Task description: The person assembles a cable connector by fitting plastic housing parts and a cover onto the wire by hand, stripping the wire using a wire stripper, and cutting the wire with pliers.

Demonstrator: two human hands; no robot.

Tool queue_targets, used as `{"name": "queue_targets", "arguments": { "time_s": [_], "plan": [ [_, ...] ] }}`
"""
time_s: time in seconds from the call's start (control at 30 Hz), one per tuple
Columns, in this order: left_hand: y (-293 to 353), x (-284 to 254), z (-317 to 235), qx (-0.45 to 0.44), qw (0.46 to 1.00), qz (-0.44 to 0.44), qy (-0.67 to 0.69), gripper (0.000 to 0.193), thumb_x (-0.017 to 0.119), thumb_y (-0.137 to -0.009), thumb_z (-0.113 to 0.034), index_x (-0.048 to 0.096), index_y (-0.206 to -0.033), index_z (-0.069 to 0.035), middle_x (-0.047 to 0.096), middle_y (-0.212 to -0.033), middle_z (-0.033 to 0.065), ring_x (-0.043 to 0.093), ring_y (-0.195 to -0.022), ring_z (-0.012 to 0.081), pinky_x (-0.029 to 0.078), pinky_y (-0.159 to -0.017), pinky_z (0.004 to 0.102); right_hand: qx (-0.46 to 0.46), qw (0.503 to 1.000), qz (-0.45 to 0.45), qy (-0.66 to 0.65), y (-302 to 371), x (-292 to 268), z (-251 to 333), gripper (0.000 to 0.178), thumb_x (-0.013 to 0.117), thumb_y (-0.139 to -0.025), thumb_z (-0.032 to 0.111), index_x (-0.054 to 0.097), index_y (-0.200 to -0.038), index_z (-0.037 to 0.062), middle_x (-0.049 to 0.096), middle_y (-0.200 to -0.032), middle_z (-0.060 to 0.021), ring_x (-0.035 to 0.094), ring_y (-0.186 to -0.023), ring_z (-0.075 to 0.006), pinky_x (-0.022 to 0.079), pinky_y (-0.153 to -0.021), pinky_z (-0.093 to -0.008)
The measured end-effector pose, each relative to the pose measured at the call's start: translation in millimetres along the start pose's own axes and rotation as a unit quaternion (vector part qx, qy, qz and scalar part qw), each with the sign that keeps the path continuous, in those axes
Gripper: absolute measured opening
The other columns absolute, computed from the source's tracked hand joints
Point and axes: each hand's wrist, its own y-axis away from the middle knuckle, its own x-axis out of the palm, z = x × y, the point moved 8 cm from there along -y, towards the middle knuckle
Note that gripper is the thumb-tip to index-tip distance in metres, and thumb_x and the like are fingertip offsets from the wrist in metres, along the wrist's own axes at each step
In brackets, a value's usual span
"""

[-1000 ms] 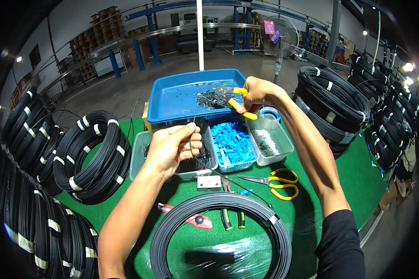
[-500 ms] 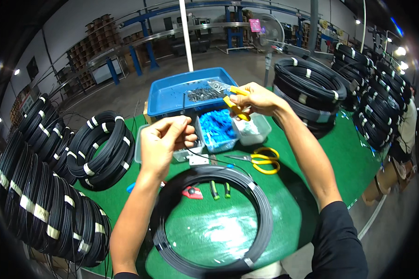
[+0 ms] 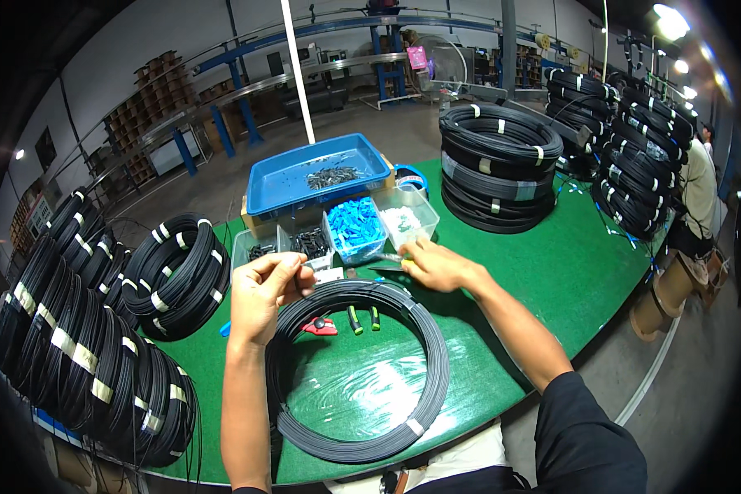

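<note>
My left hand is closed in a pinch on the end of a thin black cable, above the left rear of a black cable coil that lies flat on the green table. My right hand is low over the table behind the coil, its fingers curled around the yellow-handled wire strippers. Their handles are mostly hidden by the hand. Beside them shows a scissors blade. Within the coil's ring are a red cutting tool and a tool with two green-and-black handles.
Clear bins hold blue connectors, white pieces and black parts. Behind them a blue tray holds dark scraps. Cable coils are stacked at left and right. Another person stands at far right.
My right hand has lowered with the strippers from above the bins to the table by the scissors. My left hand keeps its pinch. The view has shifted, showing more table at right.
</note>
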Motion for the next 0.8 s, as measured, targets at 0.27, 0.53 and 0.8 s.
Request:
{"name": "queue_targets", "arguments": {
  "time_s": [0.27,0.53,0.8],
  "plan": [
    [0.3,-7.0,5.7,-0.028,0.999,-0.022,-0.041,0.018,0.067,-0.094,-0.016,0.067,-0.097,0.002,0.071,-0.086,0.0114,0.071,-0.073,0.0187,0.061,-0.065,0.0313,0.024,0.993,0.060,0.099,13.1,23.1,-14.7,0.044,0.055,-0.093,0.031,0.047,-0.127,0.0061,0.050,-0.119,-0.0277,0.051,-0.114,-0.0437,0.042,-0.098,-0.0527],
    [-6.8,-1.0,4.8,0.026,0.997,-0.074,-0.010,0.023,0.071,-0.091,-0.018,0.071,-0.102,0.003,0.071,-0.092,0.0117,0.070,-0.083,0.0164,0.063,-0.068,0.0335,0.015,0.990,0.087,0.107,2.2,4.2,0.3,0.045,0.071,-0.084,0.025,0.052,-0.121,0.0079,0.054,-0.119,-0.0202,0.051,-0.117,-0.0385,0.042,-0.097,-0.0479],
    [7.2,9.5,-12.3,0.194,0.960,-0.149,-0.134,0.020,0.074,-0.087,-0.014,0.076,-0.095,0.004,0.075,-0.091,0.0131,0.068,-0.097,0.0238,0.037,-0.110,0.0428,-0.156,0.927,-0.069,-0.335,-25.8,-49.4,125.0,0.027,0.070,-0.089,0.016,0.064,-0.113,0.0025,0.069,-0.102,-0.0081,0.065,-0.098,-0.0169,0.050,-0.087,-0.0330]
  ]
}}
